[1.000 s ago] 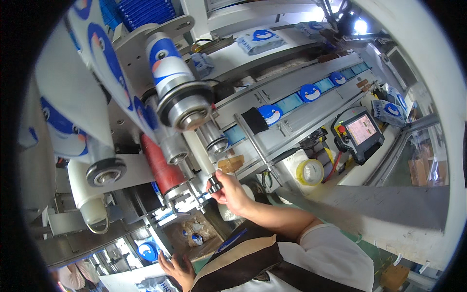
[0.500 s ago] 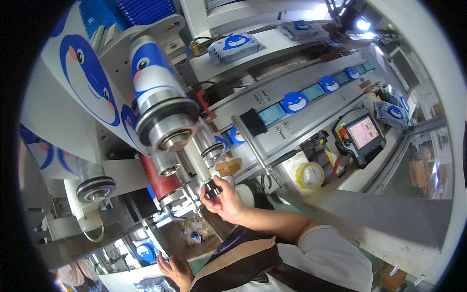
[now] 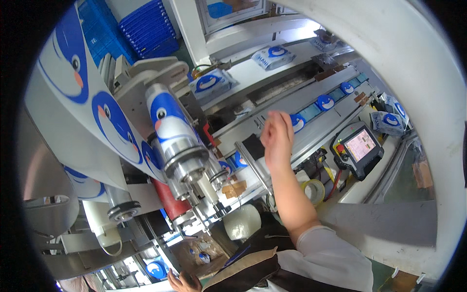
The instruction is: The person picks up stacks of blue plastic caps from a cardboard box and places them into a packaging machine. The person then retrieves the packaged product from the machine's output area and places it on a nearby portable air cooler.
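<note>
My right hand (image 3: 278, 138) is raised over the conveyor, beside the printed film strip (image 3: 299, 121). Its fingers are loosely bent, slightly blurred, and nothing shows in them. The black knob (image 3: 222, 211) at the end of a pale roller is below and left of it, apart from the hand. At the lower edge my left hand (image 3: 184, 282) is partly cut off, its fingers apart and holding nothing visible. An open cardboard box (image 3: 221, 246) with scraps inside lies just to its right. Wide white film (image 3: 104, 141) with blue whale faces runs over metal rollers (image 3: 185, 160) at left.
A control panel with a lit screen (image 3: 360, 144) and red button stands at right. Wrapped packs (image 3: 273, 57) lie on the far white belt, others (image 3: 387, 122) behind the panel. Yellow tape (image 3: 313, 192) sits below the conveyor. Blue crates (image 3: 148, 29) are stacked at far left.
My right hand has let go of the black knob and moved up and right over the conveyor. My left hand sits lower in view. The view has shifted, and packs on the far belt have moved.
</note>
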Available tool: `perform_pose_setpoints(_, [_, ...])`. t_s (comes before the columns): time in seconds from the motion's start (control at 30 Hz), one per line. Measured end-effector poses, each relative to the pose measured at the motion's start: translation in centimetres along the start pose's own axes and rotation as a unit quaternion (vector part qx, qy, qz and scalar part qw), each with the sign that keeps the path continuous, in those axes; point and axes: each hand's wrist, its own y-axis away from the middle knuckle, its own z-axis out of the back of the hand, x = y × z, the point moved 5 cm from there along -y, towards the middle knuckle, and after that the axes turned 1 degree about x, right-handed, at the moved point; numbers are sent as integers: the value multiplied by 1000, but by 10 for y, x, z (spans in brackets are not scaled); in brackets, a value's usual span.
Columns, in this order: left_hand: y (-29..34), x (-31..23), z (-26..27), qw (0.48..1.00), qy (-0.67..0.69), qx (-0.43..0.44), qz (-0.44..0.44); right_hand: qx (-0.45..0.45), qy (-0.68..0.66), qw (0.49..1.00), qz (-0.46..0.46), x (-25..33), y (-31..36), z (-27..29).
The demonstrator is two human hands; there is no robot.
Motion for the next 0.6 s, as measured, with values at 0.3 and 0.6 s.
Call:
perform_pose_setpoints(0.3, [-9, 9, -15, 997, -31, 8, -67, -151, 186, 966, -95, -157, -282, 71])
perform_pose_setpoints(0.6, [-14, -16, 24, 999, -3, -34, 10, -146, 374, 894, -202, -215, -271, 22])
